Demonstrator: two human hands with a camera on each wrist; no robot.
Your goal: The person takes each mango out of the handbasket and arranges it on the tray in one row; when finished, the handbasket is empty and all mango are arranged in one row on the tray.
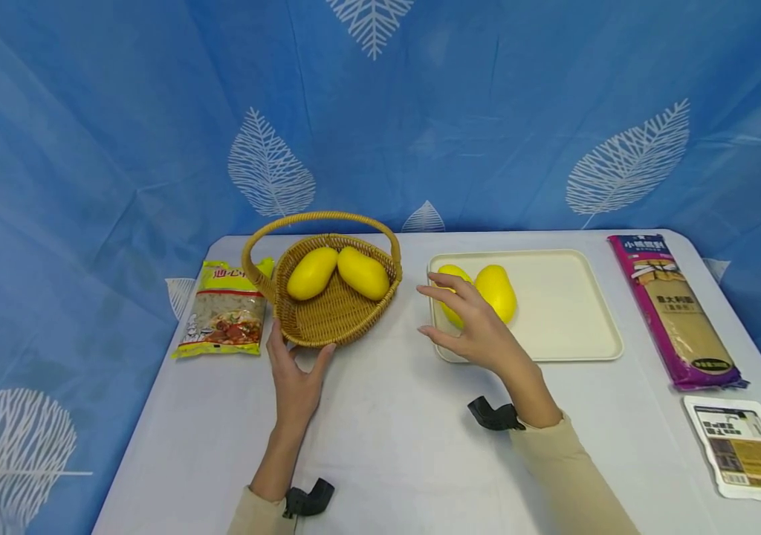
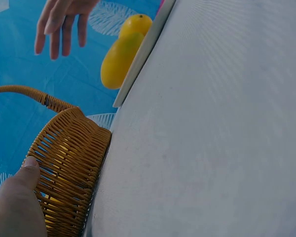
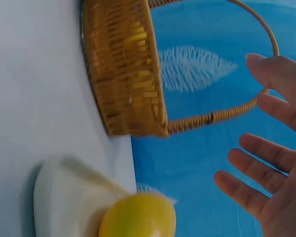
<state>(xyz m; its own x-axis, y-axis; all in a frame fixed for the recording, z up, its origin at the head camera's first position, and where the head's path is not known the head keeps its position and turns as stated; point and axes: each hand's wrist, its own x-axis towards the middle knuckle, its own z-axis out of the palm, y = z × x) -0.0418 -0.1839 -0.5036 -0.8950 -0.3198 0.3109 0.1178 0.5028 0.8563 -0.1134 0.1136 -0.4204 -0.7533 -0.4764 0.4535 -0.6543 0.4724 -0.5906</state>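
Observation:
A wicker basket with a tall arched handle stands at the left-middle, two yellow mangoes inside at its back. My left hand holds the basket's near left end, thumb and fingers spread on either side; the thumb lies at the rim in the left wrist view. Two more mangoes rest at the left end of a cream tray. Above that end hovers my right hand, fingers apart and nothing in them, partly hiding one mango. The right wrist view shows one mango below the hand.
Left of the basket lies a yellow-edged food packet. On the far right are a long purple noodle pack and a small white-and-brown pouch. A blue leaf-print curtain hangs behind the white table.

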